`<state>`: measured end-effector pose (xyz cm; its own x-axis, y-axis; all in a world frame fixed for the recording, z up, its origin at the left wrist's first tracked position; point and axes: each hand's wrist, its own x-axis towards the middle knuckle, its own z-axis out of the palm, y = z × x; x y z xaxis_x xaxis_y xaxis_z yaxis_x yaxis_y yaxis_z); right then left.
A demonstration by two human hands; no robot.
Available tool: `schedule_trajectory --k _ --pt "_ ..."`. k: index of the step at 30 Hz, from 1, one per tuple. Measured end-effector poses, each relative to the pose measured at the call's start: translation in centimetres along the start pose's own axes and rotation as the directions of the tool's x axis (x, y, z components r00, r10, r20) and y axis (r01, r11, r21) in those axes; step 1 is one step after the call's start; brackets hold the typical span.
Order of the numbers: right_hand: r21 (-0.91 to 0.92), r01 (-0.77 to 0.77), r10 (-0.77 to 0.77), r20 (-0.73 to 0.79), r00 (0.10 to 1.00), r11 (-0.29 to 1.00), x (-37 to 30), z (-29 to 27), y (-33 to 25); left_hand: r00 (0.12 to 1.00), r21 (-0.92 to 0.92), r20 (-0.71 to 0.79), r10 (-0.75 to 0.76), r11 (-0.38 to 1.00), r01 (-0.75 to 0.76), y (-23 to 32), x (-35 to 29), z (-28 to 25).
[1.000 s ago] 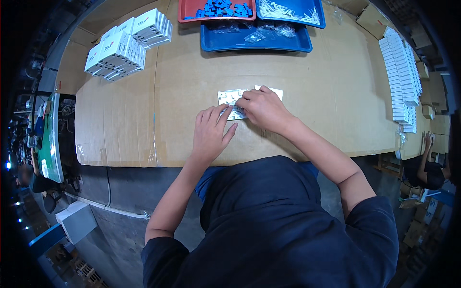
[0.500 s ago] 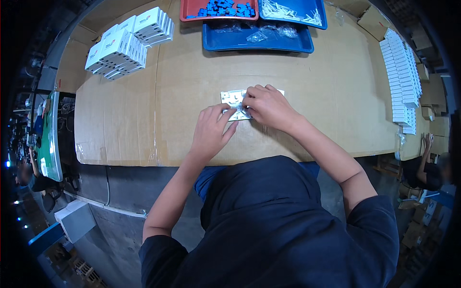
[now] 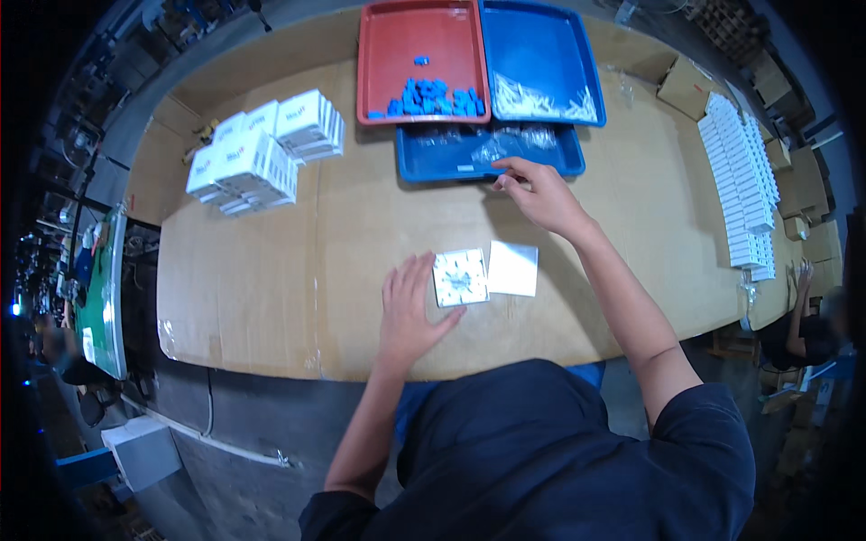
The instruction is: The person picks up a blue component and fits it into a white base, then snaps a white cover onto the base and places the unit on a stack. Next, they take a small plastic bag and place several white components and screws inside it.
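Observation:
A shallow square white box [image 3: 462, 278] lies on the cardboard-covered table, with small silvery and clear parts in it that are too fine to name. My left hand [image 3: 410, 307] rests spread along its left side, fingertips at the upper left corner and thumb by the lower edge. Right beside the box lies a plain white square piece [image 3: 513, 269], perhaps its lid. My right hand [image 3: 539, 197] is raised away from both, at the front edge of the lower blue tray [image 3: 433, 171]. Its index finger points left with the thumb apart, and nothing shows in it.
Behind stand a red tray [image 3: 419, 32] with blue pieces [image 3: 433, 97] and a blue tray [image 3: 541, 54] with white sticks [image 3: 546, 99]. Clear bags [image 3: 496, 149] lie in the lower tray. White boxes are stacked at left [image 3: 244, 167] and right [image 3: 741, 189]. Another person [image 3: 798, 334] sits far right.
My right hand has left the box and moved up to the lower blue tray. The box and the white square now lie side by side. The view has shifted, showing more of the trays.

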<state>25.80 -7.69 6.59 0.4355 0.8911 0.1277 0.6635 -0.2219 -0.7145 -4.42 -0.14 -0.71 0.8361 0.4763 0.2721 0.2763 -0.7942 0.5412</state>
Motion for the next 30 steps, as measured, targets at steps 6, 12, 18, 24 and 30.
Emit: schedule_trajectory --k 6,12,18,24,30 --pt "0.062 0.025 -0.014 -0.183 0.983 0.998 8.9 -1.7 1.3 1.000 -0.028 0.015 -0.007 1.000 0.007 0.2 0.4 -0.2" --pt "-0.262 0.346 -0.385 -0.116 0.916 0.901 17.5 -0.8 1.1 1.000 -0.031 0.004 -0.012 0.999 0.012 0.1 0.8 -0.5" --pt "-0.503 0.361 -0.325 0.161 0.932 0.785 22.0 0.5 -0.4 1.000 -0.036 0.002 -0.013 0.999 0.013 -0.2 0.6 -0.6" --pt "-0.461 0.413 -0.298 0.303 0.905 0.785 24.2 0.4 1.0 1.000 -0.039 0.022 -0.014 0.999 0.015 0.0 1.2 -0.7" --pt "-0.344 0.398 -0.388 0.100 0.916 0.850 22.6 -0.7 1.0 1.000 -0.031 0.016 -0.015 0.999 0.015 0.1 1.1 -0.6"
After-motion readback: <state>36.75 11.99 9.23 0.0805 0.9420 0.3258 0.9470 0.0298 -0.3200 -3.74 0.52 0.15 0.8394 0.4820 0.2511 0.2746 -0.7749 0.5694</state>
